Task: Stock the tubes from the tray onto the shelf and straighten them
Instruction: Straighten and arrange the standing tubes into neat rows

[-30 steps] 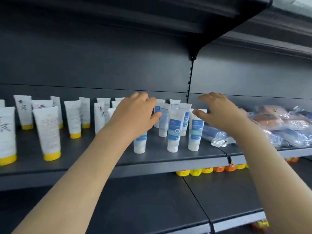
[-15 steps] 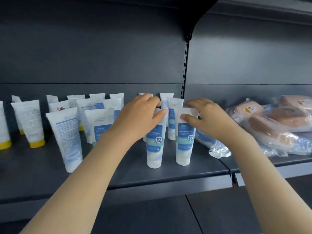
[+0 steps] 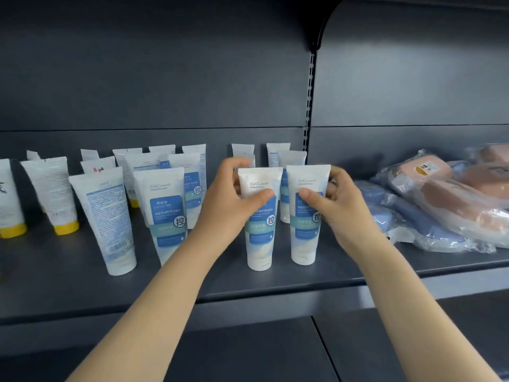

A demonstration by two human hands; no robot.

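Left tube [image 3: 260, 238] and right tube [image 3: 304, 238] upright, side by side near front of shelf [image 3: 275, 285] | my left grip [image 3: 225, 210] pinches left tube, thumb in front, fingers behind | my right grip [image 3: 344, 213] pinches right tube likewise

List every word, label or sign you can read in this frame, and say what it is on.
"Oil Control": upper part of the white-and-blue plastic tube gripped by the left hand, its twin in the right hand, and the free-standing tube.
"控": white circle on those three tubes.
Blurred: smaller blue-label lines, back print on the reversed tube, the orange sticker on a clear-wrapped packet.
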